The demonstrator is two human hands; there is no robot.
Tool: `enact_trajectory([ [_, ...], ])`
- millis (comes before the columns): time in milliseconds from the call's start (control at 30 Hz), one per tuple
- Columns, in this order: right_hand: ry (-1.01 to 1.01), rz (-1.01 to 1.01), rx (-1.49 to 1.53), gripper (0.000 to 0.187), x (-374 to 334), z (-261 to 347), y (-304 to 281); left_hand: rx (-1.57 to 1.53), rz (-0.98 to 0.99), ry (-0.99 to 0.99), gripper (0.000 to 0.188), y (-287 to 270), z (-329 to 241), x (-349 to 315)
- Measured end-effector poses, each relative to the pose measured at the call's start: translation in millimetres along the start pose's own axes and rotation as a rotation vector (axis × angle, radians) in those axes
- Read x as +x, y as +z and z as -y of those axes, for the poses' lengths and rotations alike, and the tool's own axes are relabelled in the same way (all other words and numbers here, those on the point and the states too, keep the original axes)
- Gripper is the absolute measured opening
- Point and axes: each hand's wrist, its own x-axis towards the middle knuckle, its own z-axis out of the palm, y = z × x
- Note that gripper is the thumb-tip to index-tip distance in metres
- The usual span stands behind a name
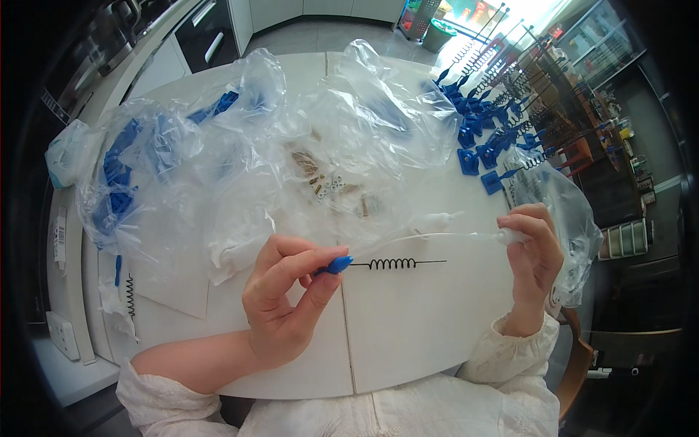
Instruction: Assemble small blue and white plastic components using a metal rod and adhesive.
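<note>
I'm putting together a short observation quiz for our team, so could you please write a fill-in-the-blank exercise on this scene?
1. The piece pinched by the left hand is coloured ____.
2. The coiled wire extending from it is coloured ____.
3. The right hand holds a dropper-like tool whose thin tip points ____.
4. Crumpled clear plastic lies on a table coloured ____.

Missing words: blue; black; left; white.

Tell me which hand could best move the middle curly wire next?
Probably the left hand: it pinches the blue piece with the curly wire, while the right hand holds a white thing.
</note>
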Motion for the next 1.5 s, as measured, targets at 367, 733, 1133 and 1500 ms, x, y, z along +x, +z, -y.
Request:
enact_trajectory([
  [367, 0.009, -0.016, 0.005, 0.024, -0.1, 0.7, 0.5, 0.001, -0.008, -0.001, 0.028, -0.2, 0.0, -0.1],
  [733, -0.05, -0.027, -0.078, 0.025, 0.5, 3.5, -2.5, 0.049, 0.017, -0.033, 0.028, -0.4, -0.3, 0.9],
  [1133, -0.073, 0.003, -0.116, 0.032, 1.7, 6.3, -3.5, 0.057, 0.058, -0.076, 0.032, 4.9, -0.8, 3.4],
  [1500, 0.021, -0.086, 0.112, 0.03, -4.1, 0.6, -2.0, 0.048, 0.066, -0.171, 0.026, 6.2, -0.9, 1.5],
])
